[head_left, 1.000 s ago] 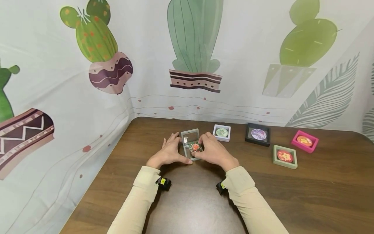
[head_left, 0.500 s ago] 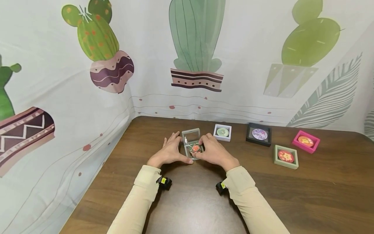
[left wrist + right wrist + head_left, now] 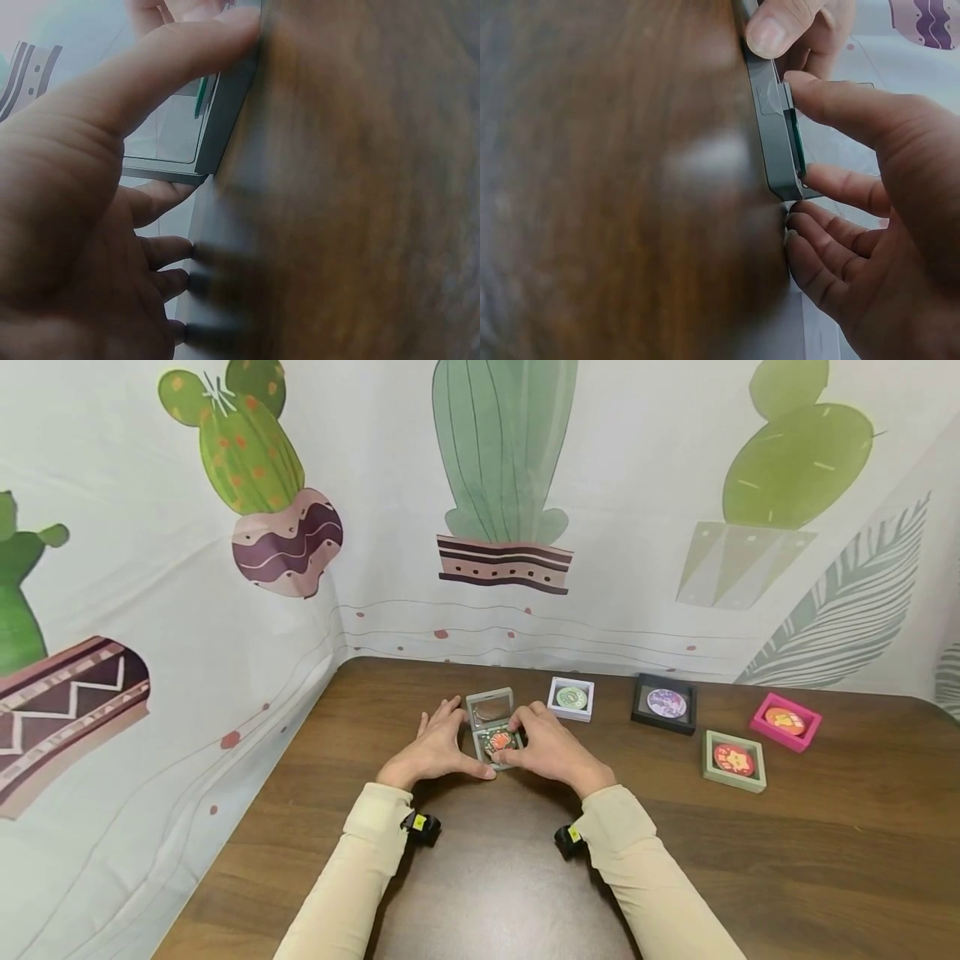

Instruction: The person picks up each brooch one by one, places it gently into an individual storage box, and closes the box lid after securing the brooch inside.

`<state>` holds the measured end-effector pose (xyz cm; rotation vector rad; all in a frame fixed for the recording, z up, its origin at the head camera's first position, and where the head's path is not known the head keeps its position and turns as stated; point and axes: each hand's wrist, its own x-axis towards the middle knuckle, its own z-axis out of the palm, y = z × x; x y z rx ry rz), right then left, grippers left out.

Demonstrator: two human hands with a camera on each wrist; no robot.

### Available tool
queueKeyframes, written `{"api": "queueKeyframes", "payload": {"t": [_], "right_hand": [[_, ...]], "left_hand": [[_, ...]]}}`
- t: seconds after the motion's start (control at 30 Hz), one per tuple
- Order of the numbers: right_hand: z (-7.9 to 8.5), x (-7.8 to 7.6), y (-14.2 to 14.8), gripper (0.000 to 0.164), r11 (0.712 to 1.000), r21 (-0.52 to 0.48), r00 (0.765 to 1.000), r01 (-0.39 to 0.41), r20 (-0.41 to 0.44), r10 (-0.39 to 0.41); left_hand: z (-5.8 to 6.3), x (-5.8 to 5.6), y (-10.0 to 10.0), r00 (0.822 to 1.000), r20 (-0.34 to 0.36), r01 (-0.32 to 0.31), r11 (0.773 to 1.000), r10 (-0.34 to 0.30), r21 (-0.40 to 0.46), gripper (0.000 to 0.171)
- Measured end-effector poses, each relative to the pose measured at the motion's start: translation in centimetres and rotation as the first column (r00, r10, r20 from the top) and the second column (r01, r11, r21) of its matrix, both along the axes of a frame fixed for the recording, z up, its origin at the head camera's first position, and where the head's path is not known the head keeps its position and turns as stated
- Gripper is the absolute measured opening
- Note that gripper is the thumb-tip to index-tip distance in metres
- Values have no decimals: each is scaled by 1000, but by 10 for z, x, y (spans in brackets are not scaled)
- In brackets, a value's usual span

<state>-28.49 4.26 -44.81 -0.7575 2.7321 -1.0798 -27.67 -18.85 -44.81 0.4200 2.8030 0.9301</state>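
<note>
A grey hinged display case [image 3: 491, 694] lies opened out on the table, its transparent lid folded back. In its near half is a round dark green badge [image 3: 500, 741] with an orange-red design. My left hand [image 3: 433, 752] holds the case by its left side, thumb at the near edge and index finger at a corner. My right hand [image 3: 553, 750] pinches the badge between thumb and index finger. In the right wrist view the badge's green edge [image 3: 799, 142] shows just above the case's rim [image 3: 763, 131]; the other right fingers rest near the table.
A white case [image 3: 571, 717] with a green badge stands just behind the right hand. Farther right are a black case [image 3: 643, 720], a pale green case [image 3: 733, 782] and a pink case [image 3: 780, 742], each holding a round badge. A cactus-print cloth [image 3: 622, 460] hangs behind the table.
The badge has gone from tilted to lying flatter and lower inside the grey case. Both hands stay in nearly the same place.
</note>
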Motion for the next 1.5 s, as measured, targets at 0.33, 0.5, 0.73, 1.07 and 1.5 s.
{"api": "queueKeyframes", "payload": {"t": [0.33, 0.5, 0.73, 1.07, 1.5], "right_hand": [[-9, -4, 8, 63, 961, -263, 980, 82, 199, -29], [-10, -5, 9, 60, 960, -273, 984, 65, 175, -17], [-9, -4, 10, 56, 956, -267, 977, 123, 201, -70], [-10, -4, 9, 52, 940, -307, 973, 152, 213, -87], [-4, -2, 18, 52, 952, -294, 970, 82, 244, -9]], "left_hand": [[-1, -1, 0, 1000, -7, 0, 1000, 0, 1, 92], [1, 2, -1, 1000, -11, 4, 1000, -4, 12, 87], [0, 1, -2, 1000, -5, 8, 999, -8, 32, 80], [-1, -1, -3, 1000, -10, 8, 999, -8, 35, 81], [1, 1, -2, 1000, 0, 12, 999, -12, 35, 85]]}}
